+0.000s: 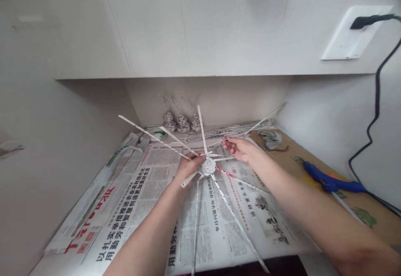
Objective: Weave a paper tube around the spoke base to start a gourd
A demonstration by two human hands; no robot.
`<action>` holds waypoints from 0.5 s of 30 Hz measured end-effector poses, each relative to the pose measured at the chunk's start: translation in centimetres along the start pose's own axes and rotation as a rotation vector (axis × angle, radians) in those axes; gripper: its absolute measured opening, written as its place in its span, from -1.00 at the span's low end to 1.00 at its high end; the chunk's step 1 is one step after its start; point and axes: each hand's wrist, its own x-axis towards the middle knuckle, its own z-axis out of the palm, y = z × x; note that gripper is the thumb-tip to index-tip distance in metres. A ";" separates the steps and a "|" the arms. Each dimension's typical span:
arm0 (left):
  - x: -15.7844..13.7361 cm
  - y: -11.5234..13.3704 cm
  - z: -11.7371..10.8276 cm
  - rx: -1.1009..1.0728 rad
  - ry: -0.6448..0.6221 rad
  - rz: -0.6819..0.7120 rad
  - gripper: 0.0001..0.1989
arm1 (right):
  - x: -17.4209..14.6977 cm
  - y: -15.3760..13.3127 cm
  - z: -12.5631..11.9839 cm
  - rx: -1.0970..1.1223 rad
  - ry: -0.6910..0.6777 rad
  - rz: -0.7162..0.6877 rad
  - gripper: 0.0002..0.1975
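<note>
A small round woven paper base (206, 166) is held above the newspaper, with several rolled-paper rods spreading out from it like spokes. One rod (230, 175) has red marks near the base. My left hand (189, 165) grips the base at its left edge, thumb on top. My right hand (238, 147) is to the right of the base, its fingertips pinched on a thin rolled-paper strand (214, 144). That strand leads toward the base, and a long paper length (265, 119) extends beyond the hand to the upper right.
Newspaper sheets (125, 209) cover the surface. Three small gourd-shaped coiled paper pieces (183, 123) stand at the back, beside a bundle of paper rods (225, 130). On the right, cardboard (288, 153) carries a crumpled grey piece (270, 139) and a blue glue gun (328, 180). A shelf panel (200, 29) overhangs.
</note>
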 end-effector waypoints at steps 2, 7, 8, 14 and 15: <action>-0.1 0.3 -0.1 0.029 0.021 0.030 -0.70 | 0.6 0.6 0.4 0.009 0.025 0.015 -0.89; -0.5 1.1 0.2 0.064 0.020 0.052 -0.70 | -1.2 1.6 1.6 -0.020 0.043 0.027 -0.87; -0.6 1.2 0.2 0.068 0.009 0.055 -0.70 | -2.3 1.7 1.6 -0.077 0.063 -0.019 -0.82; -0.8 1.0 0.3 0.062 -0.042 0.004 -0.65 | -13.0 2.3 -2.3 -0.957 0.211 -0.441 -0.78; -0.8 0.9 0.4 0.054 -0.063 -0.016 -0.64 | -14.7 2.1 -3.8 -1.078 0.288 -0.455 -0.77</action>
